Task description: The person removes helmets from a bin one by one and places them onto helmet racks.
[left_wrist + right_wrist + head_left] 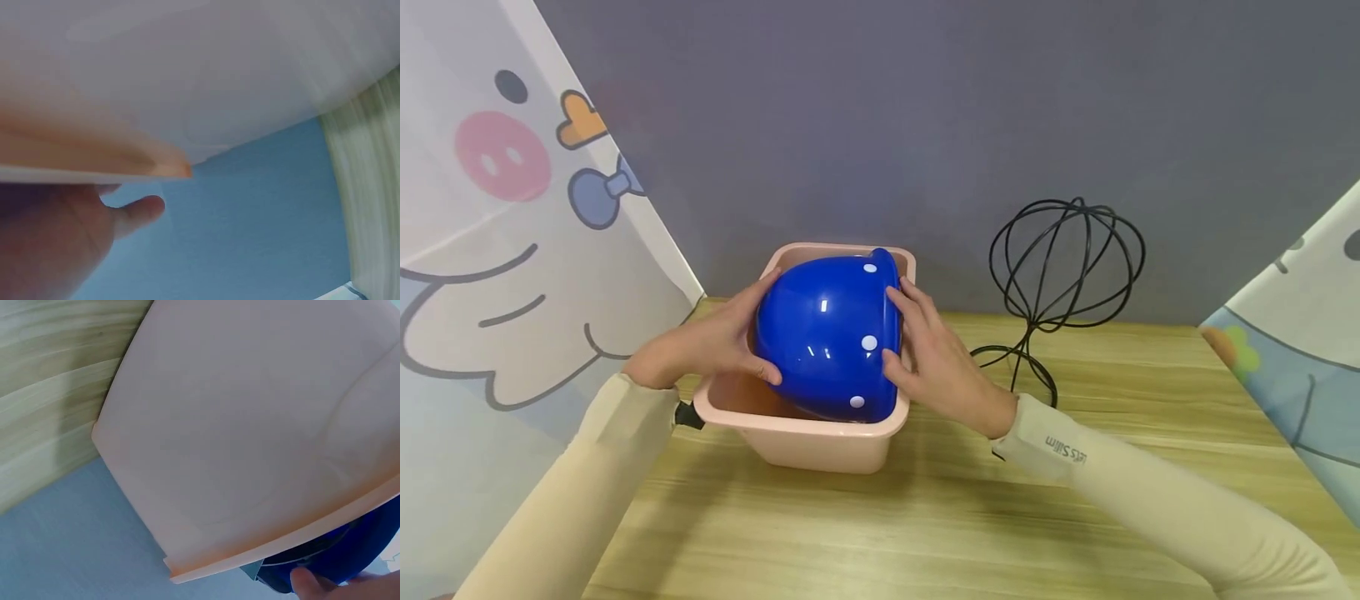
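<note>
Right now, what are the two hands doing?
Left hand: fingers curled round the blue bowl, holding it.
Right hand: holding the same bowl's rim side.

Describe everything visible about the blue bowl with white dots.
The glossy blue plastic bowl with white dots is round, shiny with light reflections, and carries a few small white dots. It is tipped over, its rounded bottom facing the camera and its rim toward the right. It sits partly inside the pink rectangular plastic tub on the wooden table. The left hand holds its left side; the right hand grips its rim.
</note>
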